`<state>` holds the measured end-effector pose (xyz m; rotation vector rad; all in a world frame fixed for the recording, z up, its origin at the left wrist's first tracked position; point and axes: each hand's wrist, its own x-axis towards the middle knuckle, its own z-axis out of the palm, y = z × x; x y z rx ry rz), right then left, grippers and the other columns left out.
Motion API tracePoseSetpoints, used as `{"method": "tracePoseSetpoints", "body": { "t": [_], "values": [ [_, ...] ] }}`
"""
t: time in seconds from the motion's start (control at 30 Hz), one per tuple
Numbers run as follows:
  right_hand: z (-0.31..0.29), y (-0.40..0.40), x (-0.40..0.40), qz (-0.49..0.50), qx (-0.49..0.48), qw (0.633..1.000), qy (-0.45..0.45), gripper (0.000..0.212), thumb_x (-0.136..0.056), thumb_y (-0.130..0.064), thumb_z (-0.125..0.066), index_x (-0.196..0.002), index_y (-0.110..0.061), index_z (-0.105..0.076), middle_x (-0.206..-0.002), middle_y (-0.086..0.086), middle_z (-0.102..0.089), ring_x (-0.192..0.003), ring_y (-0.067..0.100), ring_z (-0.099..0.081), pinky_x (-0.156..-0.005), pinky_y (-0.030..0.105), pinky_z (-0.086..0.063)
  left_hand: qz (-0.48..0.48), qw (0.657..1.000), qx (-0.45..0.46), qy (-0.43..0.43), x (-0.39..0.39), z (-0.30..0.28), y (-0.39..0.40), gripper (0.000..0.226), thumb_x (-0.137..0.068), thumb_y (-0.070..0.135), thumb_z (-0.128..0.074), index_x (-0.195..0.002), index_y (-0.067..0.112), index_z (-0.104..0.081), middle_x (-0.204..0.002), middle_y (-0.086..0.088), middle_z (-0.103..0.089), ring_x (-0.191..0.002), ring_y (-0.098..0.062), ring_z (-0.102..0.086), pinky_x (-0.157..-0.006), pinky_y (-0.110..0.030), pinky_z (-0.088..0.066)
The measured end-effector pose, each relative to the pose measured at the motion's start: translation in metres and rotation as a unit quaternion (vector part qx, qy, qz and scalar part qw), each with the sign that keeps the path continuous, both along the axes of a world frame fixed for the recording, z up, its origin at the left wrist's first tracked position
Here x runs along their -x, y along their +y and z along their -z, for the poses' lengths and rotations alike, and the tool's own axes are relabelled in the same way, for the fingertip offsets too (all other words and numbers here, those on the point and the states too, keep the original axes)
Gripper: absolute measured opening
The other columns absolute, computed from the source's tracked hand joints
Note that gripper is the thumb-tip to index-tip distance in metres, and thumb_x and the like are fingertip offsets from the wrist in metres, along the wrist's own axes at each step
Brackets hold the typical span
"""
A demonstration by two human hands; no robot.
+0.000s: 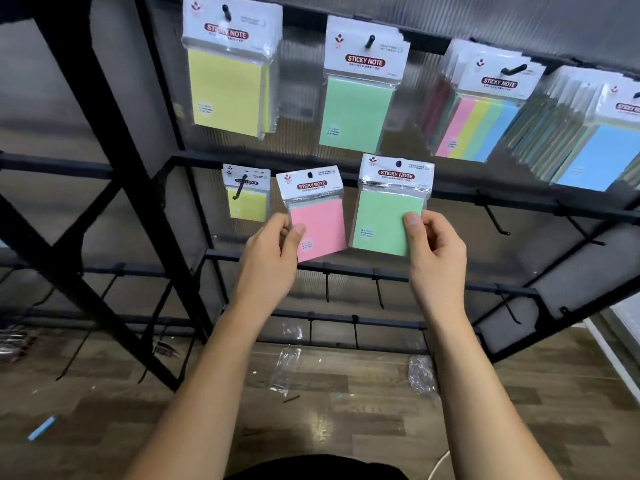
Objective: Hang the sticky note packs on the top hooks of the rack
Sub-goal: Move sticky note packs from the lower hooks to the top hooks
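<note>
1. The left hand (277,244) pinches the lower left edge of a pink sticky note pack in a clear sleeve with a white header card (317,216), just left of frame centre; thumb in front, the other fingers curled behind it.
2. The right hand (433,244) pinches the lower right edge of a green sticky note pack in the same kind of sleeve (388,216), just right of centre.
3. Both packs stand upright above the hands, long axis roughly vertical, header holes uppermost. The pink one tilts slightly, its top leaning left.
4. The top hooks lie straight up the frame from both hands. The black hook carrying hanging green packs (370,41) sits almost directly above the held green pack, so the right hand looks better placed for it.
5. The black hook with yellow packs (225,12) is at upper left, nearer the left hand.
6. I judge each pack must rise well up, hole facing the hook tip.
</note>
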<state>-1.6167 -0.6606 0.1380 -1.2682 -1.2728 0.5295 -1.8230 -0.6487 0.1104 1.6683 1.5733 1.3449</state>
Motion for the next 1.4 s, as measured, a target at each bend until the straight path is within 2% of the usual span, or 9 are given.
{"method": "tracePoseSetpoints", "body": {
  "t": [0.1, 0.23, 0.33, 0.5, 0.63, 0.73, 0.87, 1.03, 1.4],
  "values": [
    [-0.018, 0.004, 0.008, -0.009, -0.021, 1.000, -0.004, 0.018, -0.102, -0.021, -0.055, -0.088, -0.013, -0.063, -0.076, 0.001, -0.054, -0.068, 0.006, -0.041, -0.059, 0.020, -0.033, -0.005, 1.000, -0.017, -0.012, 0.005, -0.013, 0.001, 0.023, -0.101, 0.028, -0.052, -0.084, 0.013, -0.052, -0.064, 0.010, -0.047, -0.060, -0.007, -0.040, -0.060, -0.032, -0.035],
    [-0.041, 0.010, 0.018, -0.024, -0.041, 0.999, 0.005, 0.016, -0.102, -0.022, -0.055, -0.088, -0.020, -0.063, -0.074, -0.009, -0.058, -0.066, 0.001, -0.046, -0.060, 0.016, -0.037, -0.011, 0.999, -0.030, -0.017, 0.007, -0.031, 0.002, 0.022, -0.100, 0.027, -0.053, -0.084, 0.012, -0.053, -0.060, 0.012, -0.044, -0.058, -0.006, -0.040, -0.059, -0.031, -0.034],
    [-0.058, 0.019, 0.024, -0.040, -0.062, 0.997, 0.004, 0.016, -0.102, -0.023, -0.056, -0.092, -0.015, -0.064, -0.076, -0.008, -0.060, -0.068, 0.003, -0.048, -0.060, 0.019, -0.038, -0.006, 0.999, -0.036, -0.016, 0.006, -0.044, 0.001, 0.023, -0.101, 0.029, -0.051, -0.089, 0.010, -0.055, -0.064, 0.008, -0.047, -0.062, -0.012, -0.042, -0.062, -0.033, -0.036],
    [-0.086, 0.037, 0.030, -0.046, -0.102, 0.994, -0.008, 0.019, -0.102, -0.022, -0.055, -0.092, -0.009, -0.063, -0.072, -0.009, -0.052, -0.064, 0.000, -0.042, -0.057, 0.016, -0.033, -0.004, 0.999, -0.046, -0.014, 0.005, -0.058, -0.003, 0.020, -0.101, 0.027, -0.051, -0.094, 0.011, -0.058, -0.067, 0.010, -0.050, -0.062, 0.000, -0.045, -0.059, -0.017, -0.034],
    [-0.095, 0.052, 0.033, -0.050, -0.106, 0.993, -0.026, 0.023, -0.103, -0.023, -0.054, -0.093, -0.004, -0.063, -0.073, 0.001, -0.054, -0.066, 0.003, -0.042, -0.056, 0.021, -0.033, 0.000, 0.999, -0.045, -0.013, 0.004, -0.063, -0.007, 0.017, -0.101, 0.029, -0.050, -0.097, 0.015, -0.059, -0.073, 0.012, -0.055, -0.066, 0.000, -0.049, -0.059, -0.016, -0.036],
    [-0.096, 0.063, 0.034, -0.050, -0.097, 0.993, -0.050, 0.026, -0.103, -0.027, -0.053, -0.092, -0.005, -0.063, -0.074, 0.009, -0.057, -0.067, 0.006, -0.043, -0.058, 0.024, -0.033, 0.003, 0.999, -0.048, -0.016, 0.005, -0.064, -0.008, 0.018, -0.102, 0.029, -0.049, -0.103, 0.014, -0.061, -0.085, 0.006, -0.063, -0.079, -0.010, -0.056, -0.067, -0.025, -0.044],
    [-0.095, 0.071, 0.035, -0.041, -0.083, 0.994, -0.061, 0.027, -0.103, -0.026, -0.052, -0.080, -0.014, -0.056, -0.066, -0.012, -0.044, -0.061, 0.003, -0.035, -0.055, 0.021, -0.028, -0.001, 0.999, -0.047, -0.016, 0.008, -0.058, -0.006, 0.020, -0.102, 0.029, -0.049, -0.099, 0.012, -0.059, -0.086, 0.001, -0.064, -0.080, -0.018, -0.057, -0.072, -0.040, -0.049],
    [-0.090, 0.076, 0.036, -0.035, -0.073, 0.995, -0.060, 0.032, -0.103, -0.028, -0.053, -0.074, -0.014, -0.050, -0.064, -0.010, -0.038, -0.060, 0.006, -0.031, -0.055, 0.025, -0.024, -0.013, 0.999, -0.042, -0.014, 0.014, -0.052, -0.003, 0.018, -0.102, 0.029, -0.049, -0.096, 0.015, -0.058, -0.086, 0.002, -0.064, -0.080, -0.020, -0.055, -0.073, -0.042, -0.048],
    [-0.082, 0.089, 0.039, -0.027, -0.052, 0.997, -0.055, 0.039, -0.102, -0.034, -0.054, -0.067, -0.021, -0.042, -0.059, -0.013, -0.033, -0.057, 0.005, -0.028, -0.053, 0.022, -0.023, -0.022, 0.999, -0.040, 0.000, 0.021, -0.045, 0.001, 0.018, -0.102, 0.031, -0.049, -0.095, 0.017, -0.057, -0.084, 0.002, -0.063, -0.077, -0.018, -0.054, -0.070, -0.040, -0.048]
  ]
}}
